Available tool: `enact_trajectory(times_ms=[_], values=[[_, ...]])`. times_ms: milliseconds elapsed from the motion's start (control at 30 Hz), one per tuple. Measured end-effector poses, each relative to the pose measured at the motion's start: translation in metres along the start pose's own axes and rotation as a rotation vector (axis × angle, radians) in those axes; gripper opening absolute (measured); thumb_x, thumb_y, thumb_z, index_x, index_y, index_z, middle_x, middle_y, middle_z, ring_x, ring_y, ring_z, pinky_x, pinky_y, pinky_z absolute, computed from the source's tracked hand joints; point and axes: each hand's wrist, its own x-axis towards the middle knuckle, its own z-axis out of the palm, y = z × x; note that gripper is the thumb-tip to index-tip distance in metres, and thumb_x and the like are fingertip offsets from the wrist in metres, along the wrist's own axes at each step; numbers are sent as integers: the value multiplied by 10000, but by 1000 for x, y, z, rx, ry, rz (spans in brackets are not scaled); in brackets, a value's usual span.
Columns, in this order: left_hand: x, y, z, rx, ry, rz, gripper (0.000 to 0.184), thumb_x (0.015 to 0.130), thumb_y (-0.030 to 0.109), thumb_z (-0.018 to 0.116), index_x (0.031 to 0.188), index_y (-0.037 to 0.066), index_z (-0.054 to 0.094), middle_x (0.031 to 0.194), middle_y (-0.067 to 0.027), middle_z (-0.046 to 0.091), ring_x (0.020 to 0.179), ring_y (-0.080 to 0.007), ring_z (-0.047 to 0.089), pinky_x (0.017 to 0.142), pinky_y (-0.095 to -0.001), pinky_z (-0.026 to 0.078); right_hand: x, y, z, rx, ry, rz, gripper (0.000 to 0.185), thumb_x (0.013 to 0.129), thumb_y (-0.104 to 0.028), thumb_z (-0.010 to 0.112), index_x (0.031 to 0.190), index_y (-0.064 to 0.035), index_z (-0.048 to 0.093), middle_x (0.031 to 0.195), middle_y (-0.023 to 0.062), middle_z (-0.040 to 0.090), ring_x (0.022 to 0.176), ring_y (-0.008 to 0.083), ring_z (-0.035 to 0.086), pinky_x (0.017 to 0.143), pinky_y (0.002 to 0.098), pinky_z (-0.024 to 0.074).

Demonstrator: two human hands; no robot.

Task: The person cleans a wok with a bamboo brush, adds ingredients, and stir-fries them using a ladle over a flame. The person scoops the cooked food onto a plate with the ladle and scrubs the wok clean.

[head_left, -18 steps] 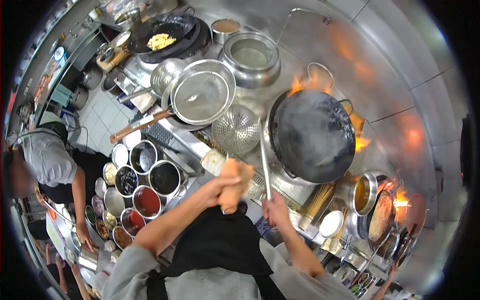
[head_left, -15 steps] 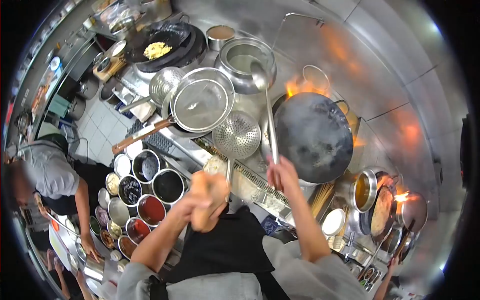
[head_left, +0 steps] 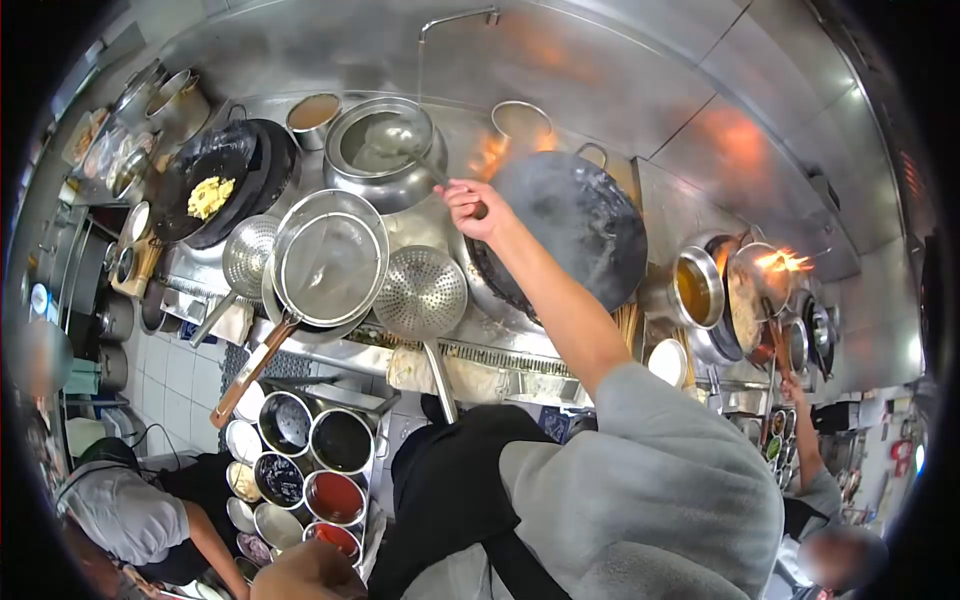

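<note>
My right hand (head_left: 470, 207) is closed around the handle of a ladle (head_left: 393, 140), reaching out between a round metal pot and a wok. The ladle's bowl is inside the mouth of the metal pot (head_left: 372, 190), over pale liquid. To the right, a large dark wok (head_left: 570, 225) steams, with flames at its far left rim. A blurred brownish shape at the bottom edge appears to be my left hand (head_left: 312, 573); its fingers and anything in them cannot be made out.
A mesh strainer (head_left: 330, 258) and a perforated skimmer (head_left: 420, 292) lie left of the wok. Sauce containers (head_left: 335, 497) stand at lower left. Another wok (head_left: 205, 180) holds yellow food. Flames (head_left: 783, 262) rise at right, near a co-worker's hand (head_left: 791, 388). Another person (head_left: 130, 515) bends at left.
My right hand has moved forward with the ladle, whose bowl now sits in the pot's mouth. My left hand has dropped from mid-view towards the bottom edge. The view has shifted.
</note>
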Motion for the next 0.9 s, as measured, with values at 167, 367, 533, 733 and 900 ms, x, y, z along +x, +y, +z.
enact_trajectory(times_ms=[167,367,533,733,900], values=[[-1,-73,39,-90,1166,656,334,1075,251,424,787,150,559,817,-51,604,652,-136,594,503,-222,387,19,-35,28,223,-199,-219,248,1021,-129,528,1175,64,504,679,-22,519,471,56,496,414,218,381],[-109,-84,18,-500,1482,119,578,817,424,758,1143,109,399,880,-176,541,499,-278,529,444,-411,516,18,-45,36,164,-315,-255,214,1006,-167,550,1088,31,559,702,7,537,488,73,486,435,241,400],[-140,-128,17,-488,1612,-538,785,737,374,809,1340,59,418,839,-164,561,598,-234,575,470,-313,505,20,33,8,-1162,554,-430,153,982,-164,611,1034,-26,570,635,24,554,442,112,465,401,287,356],[-126,-142,44,-664,1607,-554,709,800,300,748,1375,21,441,891,-207,612,619,-261,607,516,-323,518,55,29,-25,-856,493,-231,74,982,-107,622,1006,-64,566,594,-37,504,431,74,462,377,270,348],[-99,-141,77,-677,1584,-600,672,790,294,746,1323,-12,475,881,-210,621,614,-276,610,505,-335,515,-11,49,-12,45,-16,-15,172,1008,-73,538,1131,46,524,599,-66,457,423,30,436,377,229,317]])
